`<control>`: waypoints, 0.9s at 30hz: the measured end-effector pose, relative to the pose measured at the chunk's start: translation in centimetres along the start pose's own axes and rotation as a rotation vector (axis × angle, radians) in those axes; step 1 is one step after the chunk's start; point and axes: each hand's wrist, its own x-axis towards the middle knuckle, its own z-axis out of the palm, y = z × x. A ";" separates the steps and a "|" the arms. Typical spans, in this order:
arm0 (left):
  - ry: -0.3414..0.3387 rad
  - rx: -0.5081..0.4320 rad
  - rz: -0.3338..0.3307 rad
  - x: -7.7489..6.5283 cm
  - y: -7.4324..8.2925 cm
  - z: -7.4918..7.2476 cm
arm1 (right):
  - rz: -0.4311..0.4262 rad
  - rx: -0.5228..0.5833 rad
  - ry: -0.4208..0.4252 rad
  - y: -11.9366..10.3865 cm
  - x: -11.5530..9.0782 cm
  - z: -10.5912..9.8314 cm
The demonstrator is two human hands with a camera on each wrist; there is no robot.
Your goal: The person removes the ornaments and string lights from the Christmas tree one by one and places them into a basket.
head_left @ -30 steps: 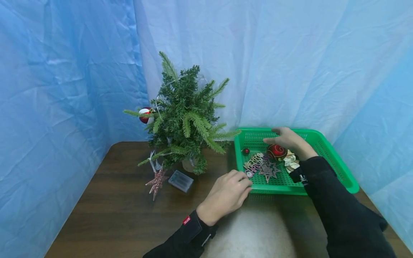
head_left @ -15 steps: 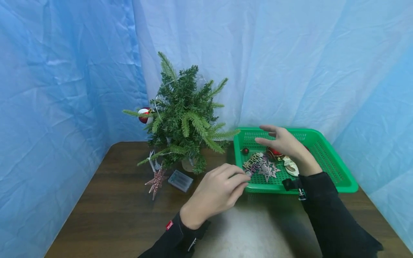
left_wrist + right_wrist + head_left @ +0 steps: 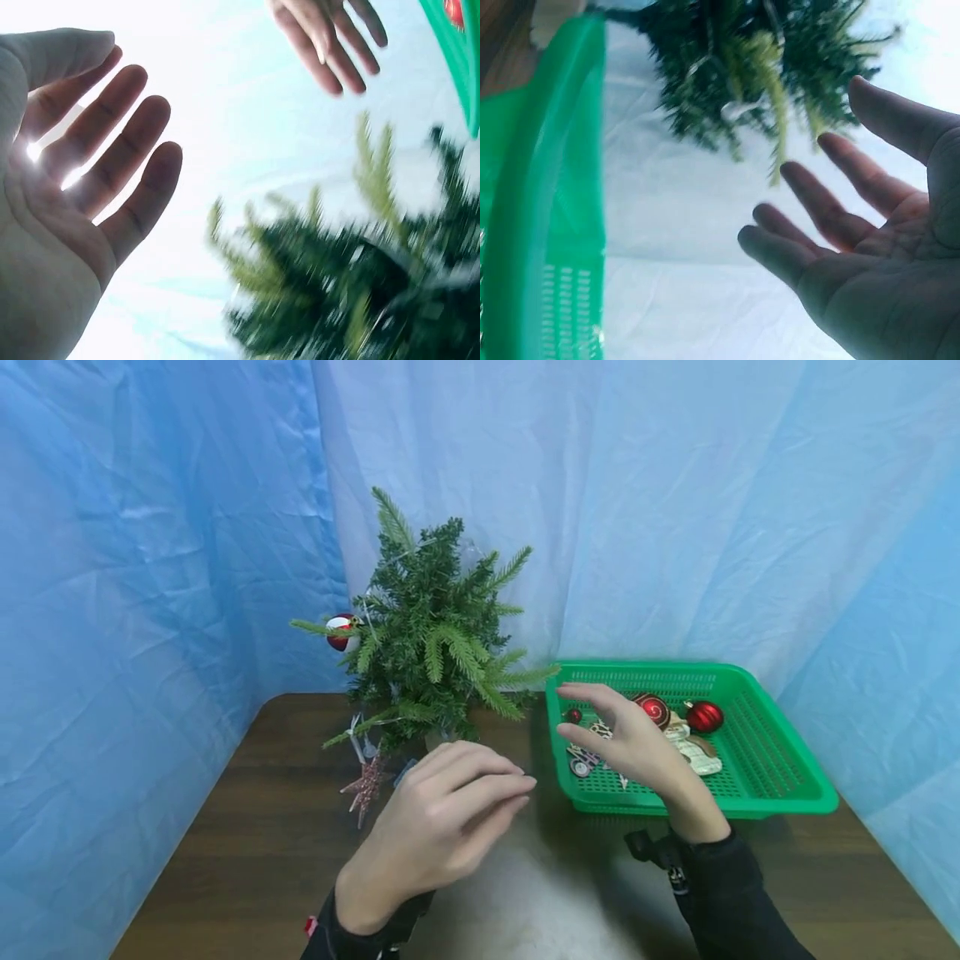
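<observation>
My left hand [image 3: 435, 831] is held in the air left of the green basket [image 3: 795, 756], its fingers loosely bent and holding nothing. In the left wrist view its palm and separated fingers are bare. Above the basket's left part hovers my right hand [image 3: 637, 743], fingers extended and nothing in them. Two red balls [image 3: 705, 717], a small red bauble [image 3: 573, 716] and a cream-coloured ornament [image 3: 701, 758] lie in the basket. My right hand partly hides a lettered ornament [image 3: 581, 764] there. A small artificial Christmas tree [image 3: 427, 635] stands behind my left hand.
On the tree, a red-and-white ball [image 3: 342, 632] sits at the left and a pink glitter star [image 3: 366, 787] hangs low. A box [image 3: 406, 772] on the brown table [image 3: 247, 827] is mostly hidden by my left hand. Blue curtains [image 3: 675, 510] enclose the back and sides.
My left hand has left the basket's near-left edge and moved left and towards me. My right hand has drawn left and nearer from over the balls, uncovering the second red ball.
</observation>
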 end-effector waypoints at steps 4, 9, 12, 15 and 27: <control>0.089 0.035 0.017 -0.1 -0.6 -2.9 | -0.096 -0.023 -0.012 -1.3 -0.4 0.7; 0.150 0.154 -0.072 -2.0 -2.5 -6.4 | -0.200 0.039 -0.093 -2.6 -0.4 1.9; 0.153 0.223 -0.159 -3.4 -3.7 -7.8 | -0.218 0.083 -0.177 -3.3 -0.1 3.0; 0.161 0.260 -0.261 -4.8 -4.8 -9.0 | -0.246 0.117 -0.298 -4.2 0.7 4.6; 0.015 0.345 -0.585 -7.7 -7.5 -10.1 | -0.241 0.102 -0.757 -6.1 4.6 11.5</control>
